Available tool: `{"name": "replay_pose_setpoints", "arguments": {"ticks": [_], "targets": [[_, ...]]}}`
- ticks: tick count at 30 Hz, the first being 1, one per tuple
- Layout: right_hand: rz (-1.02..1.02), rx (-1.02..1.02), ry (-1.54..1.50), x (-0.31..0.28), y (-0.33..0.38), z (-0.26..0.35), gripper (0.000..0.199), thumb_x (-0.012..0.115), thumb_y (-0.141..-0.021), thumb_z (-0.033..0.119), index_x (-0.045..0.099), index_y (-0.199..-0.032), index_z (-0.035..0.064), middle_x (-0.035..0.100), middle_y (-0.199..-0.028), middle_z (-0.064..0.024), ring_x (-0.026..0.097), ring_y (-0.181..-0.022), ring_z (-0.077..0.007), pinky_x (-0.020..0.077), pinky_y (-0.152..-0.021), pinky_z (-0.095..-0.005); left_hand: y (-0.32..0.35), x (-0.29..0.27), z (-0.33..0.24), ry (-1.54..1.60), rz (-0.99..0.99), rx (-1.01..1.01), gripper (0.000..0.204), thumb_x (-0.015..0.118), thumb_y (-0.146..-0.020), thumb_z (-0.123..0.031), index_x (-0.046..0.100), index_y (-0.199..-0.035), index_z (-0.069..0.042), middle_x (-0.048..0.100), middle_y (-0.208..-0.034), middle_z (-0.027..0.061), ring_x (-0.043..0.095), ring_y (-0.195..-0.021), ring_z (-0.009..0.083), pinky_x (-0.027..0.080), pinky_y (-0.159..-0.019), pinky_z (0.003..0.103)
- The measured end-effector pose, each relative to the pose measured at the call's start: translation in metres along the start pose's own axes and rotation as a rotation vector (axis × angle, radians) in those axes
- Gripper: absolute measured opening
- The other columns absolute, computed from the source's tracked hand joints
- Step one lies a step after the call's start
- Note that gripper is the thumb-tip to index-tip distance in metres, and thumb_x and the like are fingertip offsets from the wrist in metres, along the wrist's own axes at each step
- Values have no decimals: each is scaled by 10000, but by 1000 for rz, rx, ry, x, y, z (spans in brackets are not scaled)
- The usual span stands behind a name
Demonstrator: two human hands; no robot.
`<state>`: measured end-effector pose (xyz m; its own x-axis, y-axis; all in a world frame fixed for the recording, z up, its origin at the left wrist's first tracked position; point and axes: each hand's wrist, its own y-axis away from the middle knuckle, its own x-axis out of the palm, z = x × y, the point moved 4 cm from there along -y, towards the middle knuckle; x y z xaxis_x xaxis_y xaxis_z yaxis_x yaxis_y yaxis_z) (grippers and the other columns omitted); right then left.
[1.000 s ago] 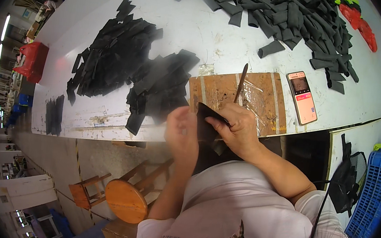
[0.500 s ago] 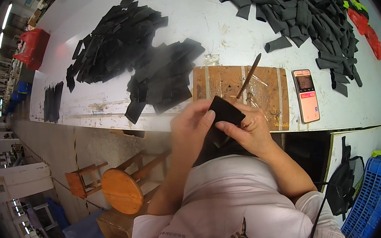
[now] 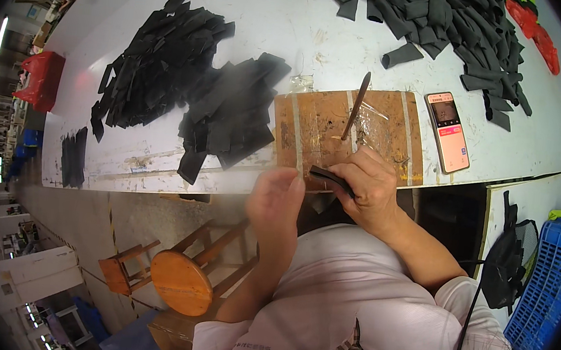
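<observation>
- Head view: the right hand [image 3: 368,187] grips a small black strip [image 3: 331,178] between thumb and fingers, just in front of the near edge of the wooden board [image 3: 319,128], at about 6 o'clock from it.
- The left hand [image 3: 276,198] is beside it at 9 o'clock, fingers loosely curled; I cannot tell if it touches the strip or is closed on anything.
- To do this step well, I think the strip should be pinched near its end and kept flat, with the left hand steadying the free end.
- A brown stick tool [image 3: 355,106] lies on the board.
- A phone [image 3: 447,131] with an orange-pink screen lies on the white surface [image 3: 289,25], at 3 o'clock from the board.
- Black piece piles [image 3: 187,90] lie at 9 o'clock; a grey piece heap [image 3: 440,21] at 1 o'clock.
- A red bag [image 3: 41,78] is at far 9 o'clock; a blue crate [image 3: 546,285] at 4 o'clock.
</observation>
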<state>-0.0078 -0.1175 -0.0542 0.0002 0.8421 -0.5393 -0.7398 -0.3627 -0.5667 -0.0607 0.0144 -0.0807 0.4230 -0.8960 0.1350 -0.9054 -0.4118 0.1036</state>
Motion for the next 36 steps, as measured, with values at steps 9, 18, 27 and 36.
{"name": "replay_pose_setpoints", "arguments": {"ticks": [9, 18, 27, 36], "targets": [[-1, -140, 151, 3, 6, -5, 243, 647, -468, 11, 561, -695, 17, 496, -636, -67, 484, -552, -212, 377, -452, -311, 6, 10, -5, 176, 125, -317, 167, 515, -810, -96, 509, -920, 29, 570, -774, 85, 544, -648, 108, 455, -566, 220], [87, -254, 279, 4, 13, -5, 246, 613, -504, 45, 561, -741, 5, 464, -656, -66, 456, -557, -213, 366, -443, -301, 1, 12, 8, 266, 51, -444, 92, 509, -778, 8, 536, -865, 22, 574, -712, 72, 534, -529, 100, 431, -425, 181], [251, 418, -487, 7, 17, -18, 251, 660, -679, 74, 567, -893, -18, 529, -765, -77, 527, -607, -155, 426, -547, -245, -5, 17, 7, -118, 164, -106, 49, 578, -752, 7, 556, -795, 16, 555, -635, -1, 490, -544, 22, 382, -468, 148], [85, 231, -104, 17, 12, -14, 105, 567, -660, -38, 548, -762, -24, 492, -676, -118, 529, -609, -237, 415, -507, -280, -15, 11, 22, -96, -58, -45, 139, 564, -712, 42, 507, -828, -6, 552, -644, 61, 474, -468, 61, 355, -401, 185]]}}
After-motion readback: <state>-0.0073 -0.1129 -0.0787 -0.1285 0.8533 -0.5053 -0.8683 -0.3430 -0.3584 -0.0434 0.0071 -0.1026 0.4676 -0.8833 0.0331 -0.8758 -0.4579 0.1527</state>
